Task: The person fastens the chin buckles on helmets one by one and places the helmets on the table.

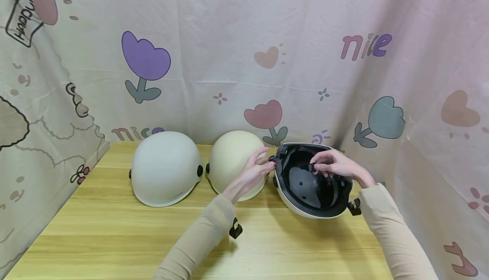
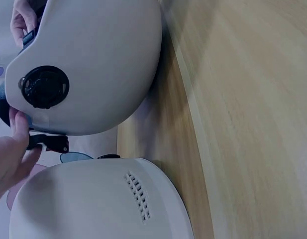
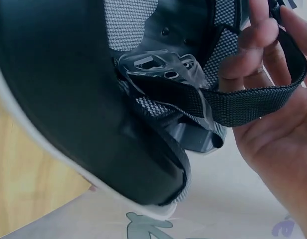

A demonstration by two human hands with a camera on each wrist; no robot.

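An upturned helmet [image 1: 284, 195], pale outside and black inside, sits on the right of the table with its opening toward me. At its left rim my left hand [image 1: 252, 171] pinches a black buckle [image 2: 54, 143] with a small red mark. Over the opening, my right hand [image 1: 336, 164] pinches the end of a black chin strap [image 3: 253, 104] between thumb and fingers. This strap loops across the palm in the right wrist view. A crumpled clear plastic piece [image 3: 165, 67] lies by the strap's base, against the black lining [image 3: 128, 25].
Left of the upturned helmet stands a cream helmet [image 1: 233, 156], dome up, partly behind my left hand. A white helmet [image 1: 164, 169] stands farther left, also dome up. All rest on a wooden table [image 1: 114, 237], with a patterned cloth [image 1: 214, 59] hanging behind.
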